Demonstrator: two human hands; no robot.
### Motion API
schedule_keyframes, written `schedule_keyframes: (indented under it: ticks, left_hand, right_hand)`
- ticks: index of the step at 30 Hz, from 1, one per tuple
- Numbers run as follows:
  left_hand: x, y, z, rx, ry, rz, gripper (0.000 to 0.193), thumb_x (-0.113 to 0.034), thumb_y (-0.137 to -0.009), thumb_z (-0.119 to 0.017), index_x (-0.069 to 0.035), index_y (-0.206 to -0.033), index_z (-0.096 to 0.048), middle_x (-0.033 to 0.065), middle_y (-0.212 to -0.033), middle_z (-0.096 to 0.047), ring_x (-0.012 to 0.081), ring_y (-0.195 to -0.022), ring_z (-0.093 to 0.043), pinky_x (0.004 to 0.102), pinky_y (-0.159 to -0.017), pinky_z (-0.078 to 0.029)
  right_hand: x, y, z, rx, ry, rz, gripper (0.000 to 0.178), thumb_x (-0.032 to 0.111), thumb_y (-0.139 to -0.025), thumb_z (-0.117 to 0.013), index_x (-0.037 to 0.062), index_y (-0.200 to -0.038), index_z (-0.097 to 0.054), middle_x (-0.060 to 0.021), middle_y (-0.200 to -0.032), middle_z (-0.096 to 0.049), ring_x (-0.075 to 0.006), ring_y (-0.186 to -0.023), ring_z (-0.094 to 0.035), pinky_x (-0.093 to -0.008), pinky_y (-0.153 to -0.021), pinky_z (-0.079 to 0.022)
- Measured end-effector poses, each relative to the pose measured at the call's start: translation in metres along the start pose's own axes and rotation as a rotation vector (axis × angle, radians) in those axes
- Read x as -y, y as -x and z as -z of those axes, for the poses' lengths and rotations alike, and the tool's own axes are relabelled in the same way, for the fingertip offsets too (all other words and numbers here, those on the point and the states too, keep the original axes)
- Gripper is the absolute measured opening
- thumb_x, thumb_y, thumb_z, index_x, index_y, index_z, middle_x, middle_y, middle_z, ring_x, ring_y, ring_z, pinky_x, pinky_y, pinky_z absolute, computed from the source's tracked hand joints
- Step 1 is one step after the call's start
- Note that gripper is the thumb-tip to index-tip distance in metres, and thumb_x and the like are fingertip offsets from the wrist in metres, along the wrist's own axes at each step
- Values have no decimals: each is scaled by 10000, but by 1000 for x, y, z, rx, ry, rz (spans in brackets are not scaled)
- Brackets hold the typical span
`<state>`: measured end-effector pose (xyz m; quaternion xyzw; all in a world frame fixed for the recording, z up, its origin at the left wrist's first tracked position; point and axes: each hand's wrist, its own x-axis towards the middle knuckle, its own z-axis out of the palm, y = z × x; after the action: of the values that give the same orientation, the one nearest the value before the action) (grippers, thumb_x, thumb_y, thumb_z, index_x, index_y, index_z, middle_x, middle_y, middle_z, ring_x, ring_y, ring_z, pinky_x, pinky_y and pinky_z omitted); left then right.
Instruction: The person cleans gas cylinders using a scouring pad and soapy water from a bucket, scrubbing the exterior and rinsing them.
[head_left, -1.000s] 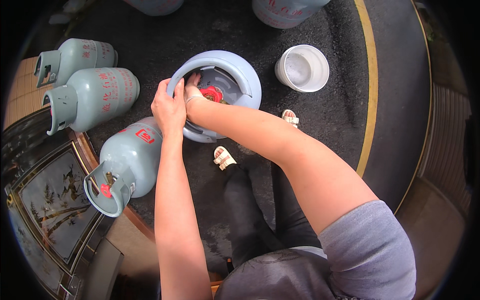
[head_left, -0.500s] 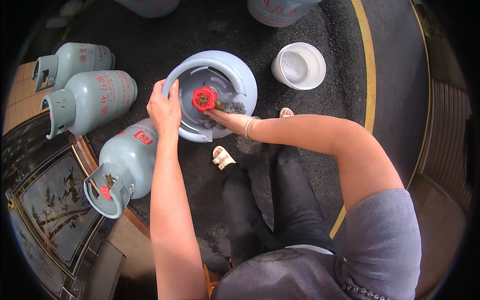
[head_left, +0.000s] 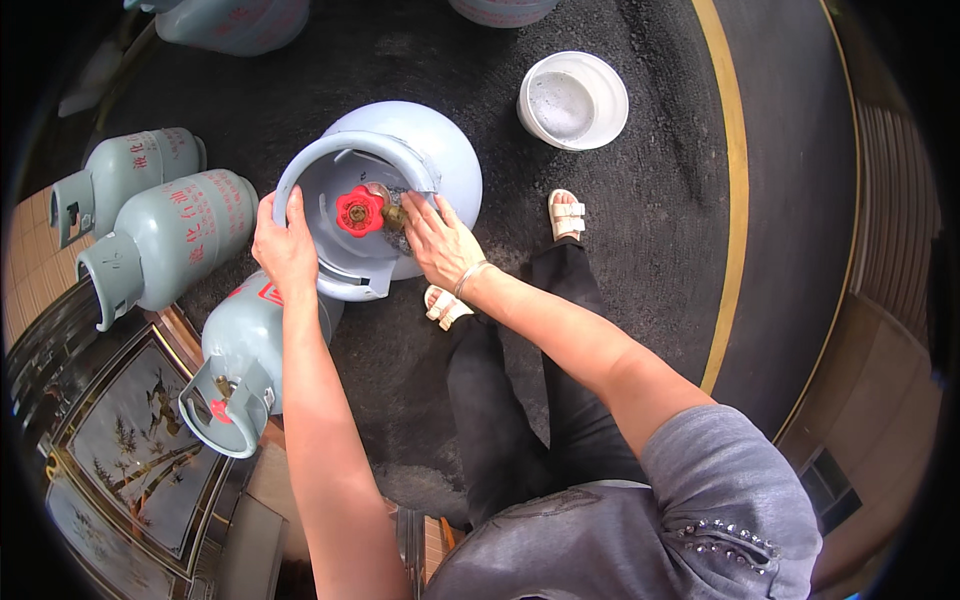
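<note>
A grey gas cylinder [head_left: 445, 150] stands on the ground in front of me, its ring collar tilted toward the left. Inside the collar sit a red valve handwheel [head_left: 360, 211] and a brass outlet [head_left: 395, 218]. My left hand [head_left: 287, 250] is closed around the collar's left rim, thumb inside. My right hand [head_left: 440, 245] lies over the collar's gap beside the outlet, fingers pressed together and palm down. Under its fingertips shows part of a grey steel wool scourer [head_left: 398, 241]; the fingers hide the rest.
A white bucket [head_left: 605, 105] with some liquid stands at the upper right. Several other gas cylinders [head_left: 188, 230] are at the left, one [head_left: 240, 335] close to my left forearm; more are at the far edge. A yellow line [head_left: 735, 130] runs along the asphalt at right.
My right hand has turned palm down and come up over the collar's gap, covering most of the scourer. The cylinder appears further left in view; my left hand still grips the collar.
</note>
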<state>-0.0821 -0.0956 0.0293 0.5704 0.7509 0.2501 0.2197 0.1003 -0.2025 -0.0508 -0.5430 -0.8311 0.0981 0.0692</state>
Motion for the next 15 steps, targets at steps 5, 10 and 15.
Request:
schedule_keyframes:
  ticks: [5,10,15]
  left_hand:
    - [1,-1,1,30,-51,26,389,-396,-924,-598,-62,-1116,-652,143,-933,-701,275,-882,-670,389,-823,-488]
    - [1,0,2,45,-84,42,370,-382,-928,-596,-67,-1113,-653,142,-918,-696,261,-865,-665,386,-818,-487]
    - [0,-1,1,-1,-92,11,337,-348,-922,-615,-49,-1072,-655,141,-865,-685,250,-808,-659,383,-782,-492]
  right_hand:
    - [-5,-15,-4,93,-86,-269,492,181,-830,-506,-22,-1278,-536,-154,-1378,-461,-283,-1324,-376,-490,-1125,-258]
    - [-17,-1,0,-21,-189,-42,481,158,-831,-519,1,-1285,-537,-98,-1389,-464,-252,-1327,-371,-466,-1129,-252]
    - [-20,10,7,-33,-376,-75,469,108,-797,-573,52,-1263,-546,-108,-1334,-490,-270,-1276,-425,-455,-1031,-361]
